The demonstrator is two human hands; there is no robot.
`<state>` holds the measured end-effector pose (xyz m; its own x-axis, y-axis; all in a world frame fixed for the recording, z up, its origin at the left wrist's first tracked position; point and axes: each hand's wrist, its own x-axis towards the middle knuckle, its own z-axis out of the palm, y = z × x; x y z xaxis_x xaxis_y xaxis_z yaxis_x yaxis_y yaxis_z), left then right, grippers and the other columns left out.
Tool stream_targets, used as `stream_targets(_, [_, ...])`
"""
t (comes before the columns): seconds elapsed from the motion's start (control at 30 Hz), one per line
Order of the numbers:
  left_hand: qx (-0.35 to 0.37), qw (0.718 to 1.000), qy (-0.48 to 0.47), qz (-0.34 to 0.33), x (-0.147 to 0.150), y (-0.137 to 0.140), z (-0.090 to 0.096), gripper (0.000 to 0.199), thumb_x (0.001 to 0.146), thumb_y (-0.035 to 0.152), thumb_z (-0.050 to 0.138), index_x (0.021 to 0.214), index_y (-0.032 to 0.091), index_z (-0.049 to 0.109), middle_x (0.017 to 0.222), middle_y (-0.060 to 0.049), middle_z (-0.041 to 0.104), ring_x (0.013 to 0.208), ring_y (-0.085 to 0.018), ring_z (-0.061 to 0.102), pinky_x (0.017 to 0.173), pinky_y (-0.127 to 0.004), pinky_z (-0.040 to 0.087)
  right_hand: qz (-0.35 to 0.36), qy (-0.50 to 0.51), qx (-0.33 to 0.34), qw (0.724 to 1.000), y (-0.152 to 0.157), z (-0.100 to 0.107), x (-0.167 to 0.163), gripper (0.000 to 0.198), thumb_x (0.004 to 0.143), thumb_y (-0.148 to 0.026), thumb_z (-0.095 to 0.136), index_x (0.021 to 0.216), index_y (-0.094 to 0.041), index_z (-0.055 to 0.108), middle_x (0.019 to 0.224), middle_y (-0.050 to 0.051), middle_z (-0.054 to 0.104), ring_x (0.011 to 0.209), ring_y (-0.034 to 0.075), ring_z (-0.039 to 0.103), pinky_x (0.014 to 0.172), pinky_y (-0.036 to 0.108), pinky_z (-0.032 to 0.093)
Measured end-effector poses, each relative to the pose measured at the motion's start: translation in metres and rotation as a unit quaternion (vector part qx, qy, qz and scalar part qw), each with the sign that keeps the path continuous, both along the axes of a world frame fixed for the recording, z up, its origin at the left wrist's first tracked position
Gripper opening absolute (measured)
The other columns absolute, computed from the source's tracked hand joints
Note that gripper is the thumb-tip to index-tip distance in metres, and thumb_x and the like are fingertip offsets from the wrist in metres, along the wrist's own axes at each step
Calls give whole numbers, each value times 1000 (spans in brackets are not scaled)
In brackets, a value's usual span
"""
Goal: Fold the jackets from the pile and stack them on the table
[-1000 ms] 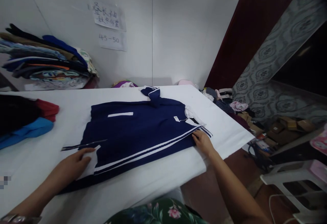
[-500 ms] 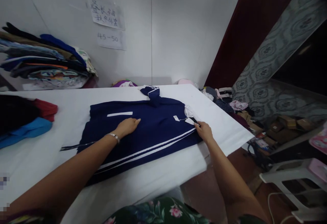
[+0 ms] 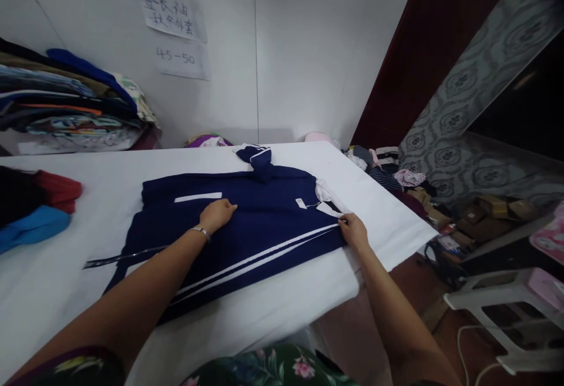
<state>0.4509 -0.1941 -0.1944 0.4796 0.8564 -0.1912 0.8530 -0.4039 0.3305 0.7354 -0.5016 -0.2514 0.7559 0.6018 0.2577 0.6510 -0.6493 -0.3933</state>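
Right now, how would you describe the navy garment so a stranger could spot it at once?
Find the big white table. Across it lies the navy garment, the left hand over its middle and the right hand at its collar end. Unlike the red cloth and blue cloth at the left, it bears paired white stripes.

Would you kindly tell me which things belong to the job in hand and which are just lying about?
In the job:
navy fabric garment with white stripes, under the left hand, edge held by the right hand
white table beneath

Lying about:
stack of folded multicoloured clothes
black, red and blue cloth heap
white plastic stool
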Motion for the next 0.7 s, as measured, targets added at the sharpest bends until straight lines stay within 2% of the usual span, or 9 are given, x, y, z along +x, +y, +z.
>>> stream_targets(0.13, [-4, 1000, -7, -24, -5, 0, 0, 50, 87, 57, 34, 102, 22, 66, 111, -10, 70, 104, -28, 64, 83, -35, 48, -4, 8, 1, 1000, -1, 0, -1, 19, 86, -25, 52, 90, -21, 70, 95, 5, 67, 89, 20, 61, 77, 29, 43])
stream_targets(0.3, [2, 997, 38, -60, -29, 5, 3, 55, 87, 55, 33, 111, 17, 65, 119, -14, 67, 109, -33, 62, 89, -41, 47, 3, -20, 3, 1000, -4, 0, -4, 21, 87, -24, 50, 92, -20, 70, 95, 6, 67, 91, 21, 60, 79, 30, 43])
stream_targets(0.4, [50, 993, 26, -103, -53, 1, 9, 55, 87, 51, 37, 120, 16, 62, 128, -14, 63, 113, -31, 60, 93, -40, 47, 10, -62, 2, 998, -3, 1, -6, 24, 87, -20, 48, 96, -18, 70, 96, 9, 67, 91, 23, 60, 81, 33, 45])
stream_targets(0.5, [105, 986, -27, -123, -82, -19, 11, 60, 87, 56, 35, 127, 17, 59, 131, -12, 61, 117, -29, 58, 96, -39, 47, 61, -125, 53, 989, -2, 4, -13, 28, 88, -19, 46, 103, -16, 69, 106, 12, 67, 98, 25, 59, 88, 38, 45])
stream_targets(0.6, [154, 970, -53, -182, -115, -43, -4, 66, 87, 61, 36, 130, 16, 57, 134, -13, 60, 124, -29, 54, 105, -43, 42, 156, -152, 81, 973, -1, 3, -23, 32, 93, -29, 45, 113, -18, 67, 125, 13, 62, 117, 27, 54, 98, 42, 42])
stream_targets(0.7, [194, 957, -31, -212, -141, -54, -31, 67, 87, 61, 36, 132, 16, 57, 141, -13, 54, 134, -33, 44, 111, -53, 33, 180, -127, 10, 975, -1, -5, -31, 37, 94, -35, 45, 123, -20, 63, 137, 12, 56, 130, 29, 45, 106, 48, 35])
